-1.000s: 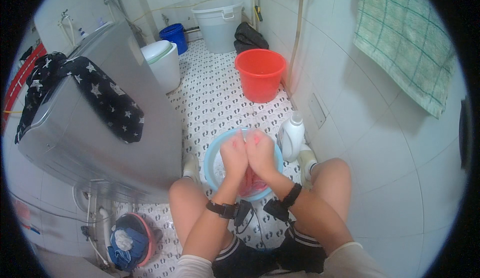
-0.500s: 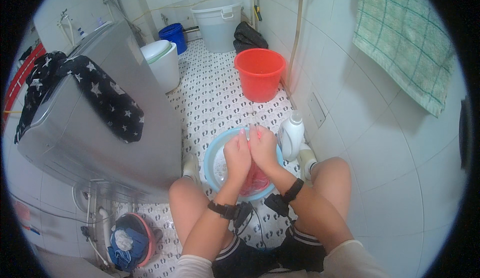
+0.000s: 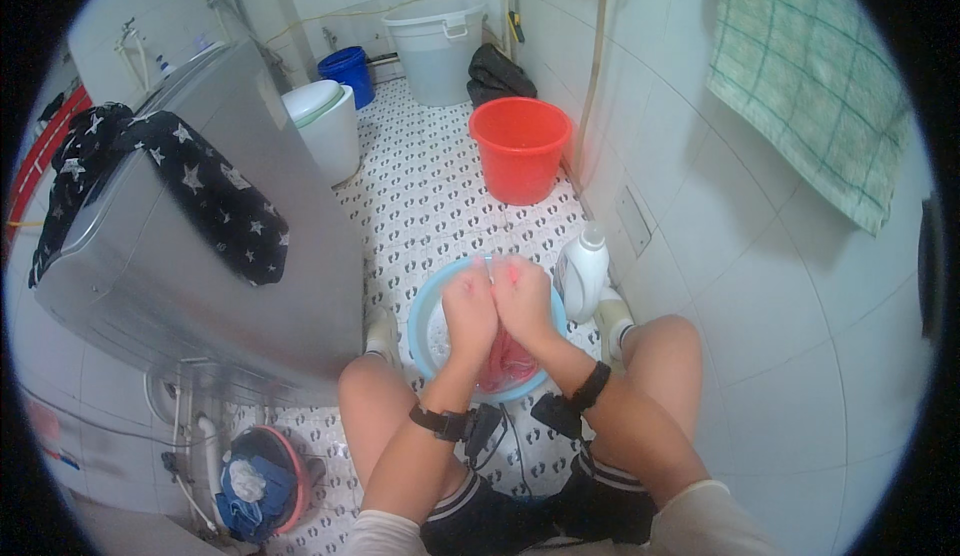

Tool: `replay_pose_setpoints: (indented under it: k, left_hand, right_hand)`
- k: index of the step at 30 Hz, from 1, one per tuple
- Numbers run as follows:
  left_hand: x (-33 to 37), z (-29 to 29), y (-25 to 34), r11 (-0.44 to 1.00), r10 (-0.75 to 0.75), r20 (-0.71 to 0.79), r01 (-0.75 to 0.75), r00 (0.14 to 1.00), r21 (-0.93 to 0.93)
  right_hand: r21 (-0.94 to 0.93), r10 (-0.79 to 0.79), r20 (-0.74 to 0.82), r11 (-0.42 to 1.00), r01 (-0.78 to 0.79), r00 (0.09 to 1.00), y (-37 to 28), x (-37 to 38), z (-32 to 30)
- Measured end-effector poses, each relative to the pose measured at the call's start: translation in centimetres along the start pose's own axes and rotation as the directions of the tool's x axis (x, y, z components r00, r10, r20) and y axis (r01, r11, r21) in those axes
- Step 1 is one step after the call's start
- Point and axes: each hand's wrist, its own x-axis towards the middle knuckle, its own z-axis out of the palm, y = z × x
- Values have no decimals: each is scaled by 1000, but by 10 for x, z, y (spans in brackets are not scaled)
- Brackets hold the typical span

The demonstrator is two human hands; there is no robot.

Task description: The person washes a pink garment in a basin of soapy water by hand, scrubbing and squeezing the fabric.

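Observation:
Between my feet stands a light-blue basin [image 3: 424, 351] with a red-pink wet cloth [image 3: 508, 364] partly in it. Above the basin my left hand [image 3: 470, 306] and my right hand [image 3: 522, 301] are side by side, touching, both closed on the cloth. Bits of red show between the fingers, and the rest of the cloth hangs down below the hands. The fingertips are slightly blurred. Just right of the basin is a white detergent bottle [image 3: 583, 274] with its cap on.
A red bucket [image 3: 522, 161] stands ahead on the patterned floor. At left is a grey washing machine [image 3: 200, 286] with a black star-print cloth [image 3: 215, 196] over it. Farther back are a toilet [image 3: 325, 136], a blue bucket [image 3: 347, 81] and a large white tub [image 3: 437, 61].
My hands have shifted slightly, the left one turning and moving a little to the left, with the fingers curled more. The basin and bottle stay in place.

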Motion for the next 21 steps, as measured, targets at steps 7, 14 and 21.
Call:
replay_pose_setpoints:
  k: [7,14,21]
  left_hand:
    - [5,-1,-2,1000,-9,-15,8,1000,-21]
    - [4,1,-12,994,43,15,-44,999,98]
    - [5,-1,-15,994,46,7,-46,999,103]
  right_hand:
    - [-3,-18,-3,1000,18,1000,-1,-10,5]
    - [39,33,-28,999,-32,999,9,-16,9]
    - [28,80,6,996,-81,997,-1,-8,2]
